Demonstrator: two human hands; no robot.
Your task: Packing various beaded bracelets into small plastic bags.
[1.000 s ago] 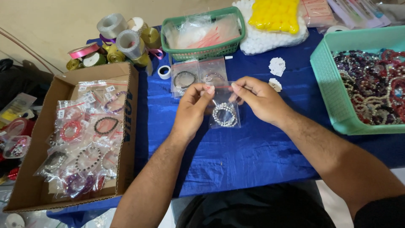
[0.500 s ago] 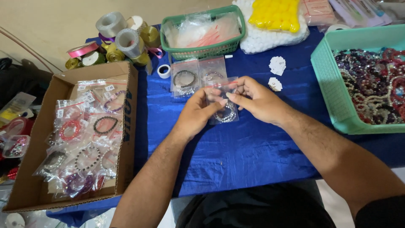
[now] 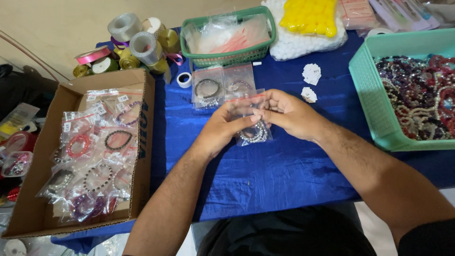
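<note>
blue cloth (image 3: 265, 175) covers the table. just right of the cardboard box (image 3: 28, 189) of bagged bracelets, a small clear zip bag (image 3: 253, 132) with a pale beaded bracelet is pinched at its top by left hand (image 3: 222, 130) and right hand (image 3: 289, 116); sealing seems underway, so the strip likely needs pressing along.

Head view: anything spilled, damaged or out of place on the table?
Nothing stands out. Both hands hold a small clear bag with a bracelet; the two bagged bracelets lie flat on the blue cloth.

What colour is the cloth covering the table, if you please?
Deep blue cloth, seen clearly in the head view.
</note>
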